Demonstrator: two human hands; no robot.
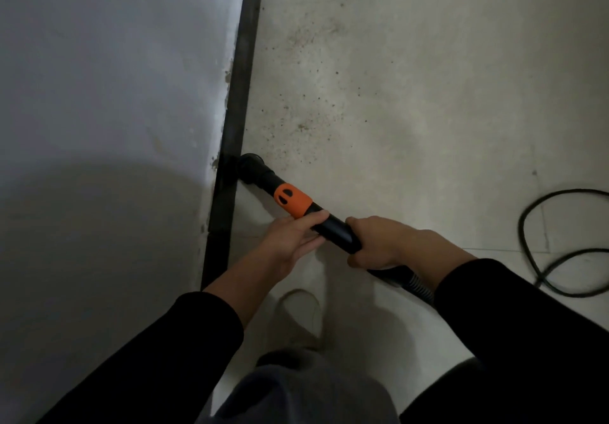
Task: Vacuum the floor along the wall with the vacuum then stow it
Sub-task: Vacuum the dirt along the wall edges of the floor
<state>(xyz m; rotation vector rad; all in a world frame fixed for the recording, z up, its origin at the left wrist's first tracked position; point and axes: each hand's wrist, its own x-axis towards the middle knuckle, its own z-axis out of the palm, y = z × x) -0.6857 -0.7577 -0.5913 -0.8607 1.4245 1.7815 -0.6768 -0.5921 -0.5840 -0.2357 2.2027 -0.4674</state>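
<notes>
The vacuum wand (333, 229) was clasped by the curled fingers (361, 225) of the right hand (389, 242) and held between thumb and fingers of the left hand (290, 239), just behind the orange collar (291, 199). The nozzle (252, 163) was set on the dusty floor (412, 110), touching the black skirting (239, 94) below the wall (99, 94).

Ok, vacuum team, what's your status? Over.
Left hand and right hand hold the vacuum pipe. Nozzle at the skirting, dirt ahead. Cable looped off right.
</notes>
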